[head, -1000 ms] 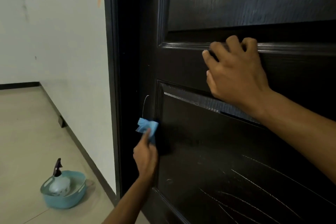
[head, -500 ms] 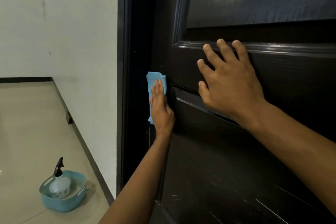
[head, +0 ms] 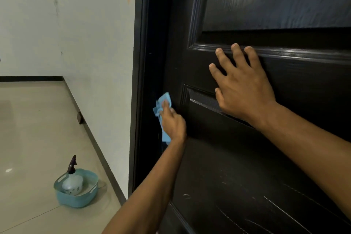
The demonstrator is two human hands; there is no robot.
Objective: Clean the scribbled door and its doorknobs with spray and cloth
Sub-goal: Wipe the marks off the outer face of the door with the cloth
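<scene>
Beige floor tiles [head: 38,119] run beside a white wall [head: 95,43]. From the head view, the left hand [head: 173,124] presses a blue cloth [head: 163,104] to the dark door [head: 266,157] edge, fingers curled on it. The right hand [head: 245,89] lies flat above, fingers spread. A spray bottle [head: 73,182] stands in a teal basket [head: 76,199] on the floor.

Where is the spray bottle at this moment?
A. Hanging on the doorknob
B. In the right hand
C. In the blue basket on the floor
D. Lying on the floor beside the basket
C: the spray bottle stands inside the blue basket on the floor, left of the door, while the left hand holds the cloth and the right hand lies flat on the door.
</scene>
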